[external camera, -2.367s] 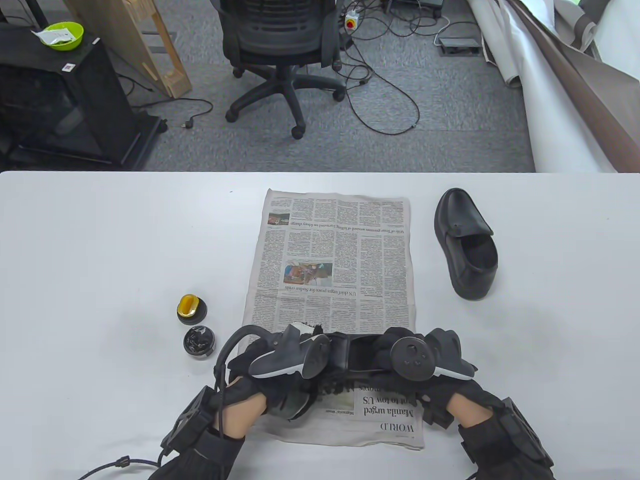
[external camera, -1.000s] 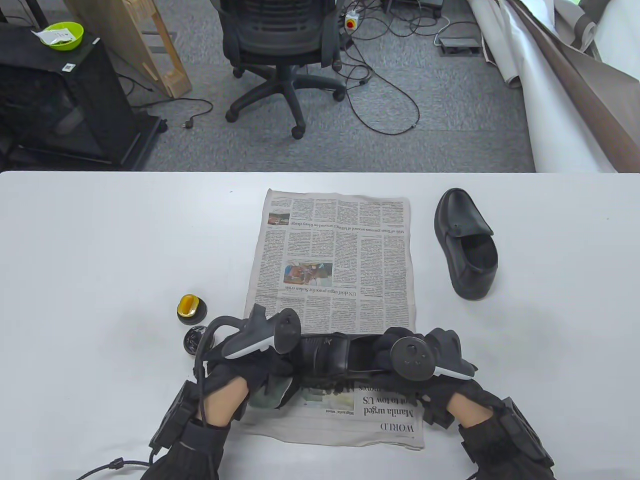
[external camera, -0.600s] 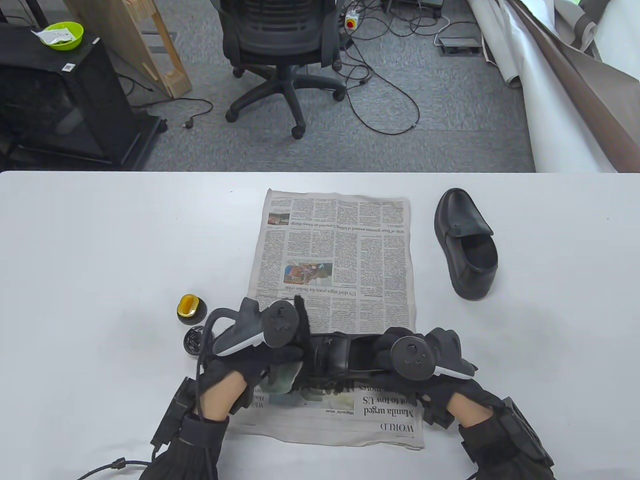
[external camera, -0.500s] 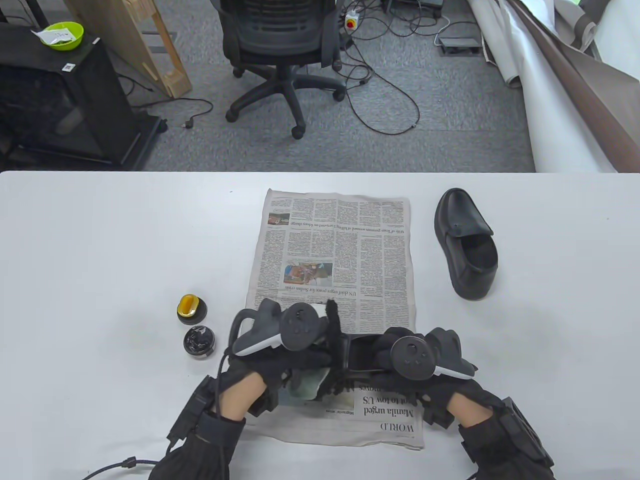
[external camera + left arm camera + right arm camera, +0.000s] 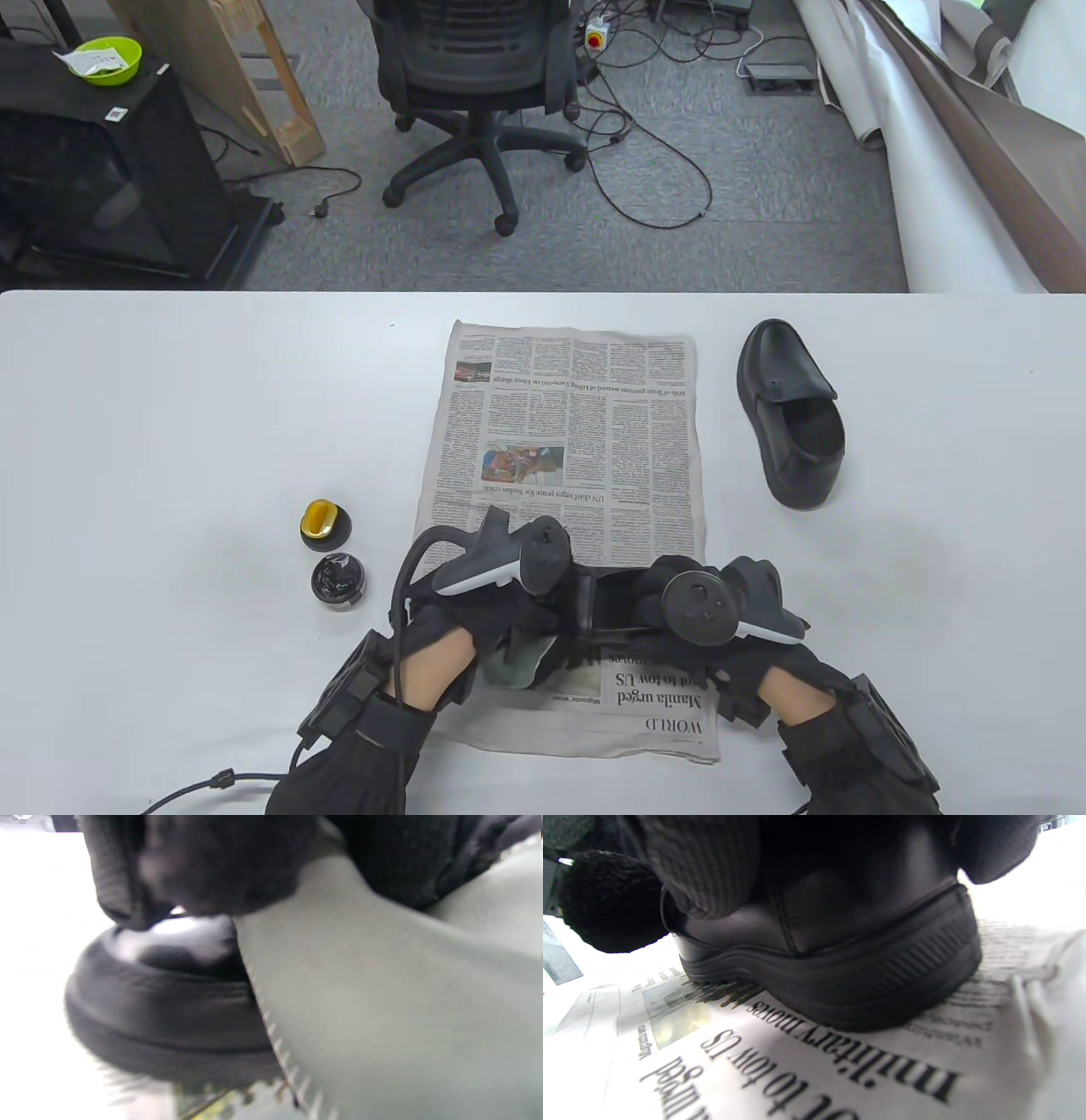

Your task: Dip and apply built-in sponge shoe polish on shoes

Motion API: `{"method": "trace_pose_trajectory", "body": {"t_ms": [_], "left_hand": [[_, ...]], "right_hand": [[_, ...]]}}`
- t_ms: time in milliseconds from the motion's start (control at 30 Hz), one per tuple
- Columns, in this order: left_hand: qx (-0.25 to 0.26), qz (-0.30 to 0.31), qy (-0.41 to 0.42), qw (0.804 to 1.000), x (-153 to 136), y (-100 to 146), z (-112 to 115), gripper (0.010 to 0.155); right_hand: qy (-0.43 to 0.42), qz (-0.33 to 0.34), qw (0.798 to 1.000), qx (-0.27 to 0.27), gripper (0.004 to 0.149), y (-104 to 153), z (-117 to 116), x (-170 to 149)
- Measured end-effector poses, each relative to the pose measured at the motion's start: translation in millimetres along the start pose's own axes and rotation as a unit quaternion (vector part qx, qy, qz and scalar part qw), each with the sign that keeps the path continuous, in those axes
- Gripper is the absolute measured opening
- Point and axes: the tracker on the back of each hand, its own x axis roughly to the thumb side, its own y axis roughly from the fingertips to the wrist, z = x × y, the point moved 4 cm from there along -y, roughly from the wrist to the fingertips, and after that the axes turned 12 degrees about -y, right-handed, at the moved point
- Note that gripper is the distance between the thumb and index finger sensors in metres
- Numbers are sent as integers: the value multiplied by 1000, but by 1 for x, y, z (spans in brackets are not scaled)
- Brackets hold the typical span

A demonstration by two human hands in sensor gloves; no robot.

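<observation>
White table (image 5: 170,407) under an office backdrop of grey carpet, swivel chair (image 5: 475,76) and loose cables; spread across its middle, a sheet of printed newspaper (image 5: 568,424). Lying sideways on the near end of that sheet, 1 black leather slip-on shoe (image 5: 607,604), heel gripped by the right hand (image 5: 721,615), fingers curled round its back as seen in the right wrist view. Left hand (image 5: 501,594) closed on a pale grey-green cloth (image 5: 513,666) and pressed to the toe; half a second back it sat slightly farther up and more to the left, so apparently mid-stroke, rubbing back and forth. Judged as buffing, with polish likely already on this shoe. Left of the paper, untouched throughout: round black polish tin (image 5: 338,581), open, and just beyond it the black lid with yellow built-in sponge (image 5: 325,521). Well apart at the right, the 2nd black shoe (image 5: 791,413), upright, probably next.
</observation>
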Motion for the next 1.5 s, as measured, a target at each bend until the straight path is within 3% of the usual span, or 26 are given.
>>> {"method": "trace_pose_trajectory", "body": {"t_ms": [200, 300, 367, 433, 533, 600, 700, 767, 900, 1300, 1433, 1500], "left_hand": [[-37, -52, -28, 998, -28, -2, 6, 72], [-20, -80, -82, 993, -33, 0, -4, 68], [25, -59, -74, 995, -28, 2, -16, 67], [70, -19, -13, 997, -18, 2, -27, 68], [93, 53, 69, 992, 5, -6, -36, 67], [75, 58, 72, 993, 16, -16, -35, 67], [-1, 52, 53, 997, 19, -34, -22, 66], [-16, 46, 84, 995, 14, -39, -21, 65], [-42, 21, 63, 997, 0, -41, -13, 63], [-83, -93, -21, 992, -70, -7, 15, 61], [-16, -117, -59, 991, -89, 20, -2, 61], [27, -138, -41, 989, -101, 35, -11, 61]], "right_hand": [[-1, 0, 1000, 0, 39, 0, 0, 0], [-2, 1, 1000, 0, 39, 0, 0, 0], [-3, 1, 1000, 1, 39, 0, 0, 0], [-3, 2, 1000, 1, 39, 0, 0, 0], [-4, 2, 1000, 1, 39, 0, 0, 0], [-4, 2, 1000, 1, 39, 0, 0, -1], [-2, 3, 1000, 1, 39, 0, 0, 0], [-2, 3, 1000, 0, 39, 0, 0, 0], [0, 4, 1000, 0, 39, 0, 0, 0], [-1, 3, 1000, 1, 39, 0, 0, 0], [-1, 3, 1000, 1, 39, 0, 0, 0], [-1, 3, 1000, 0, 39, 0, 0, 0]]}}
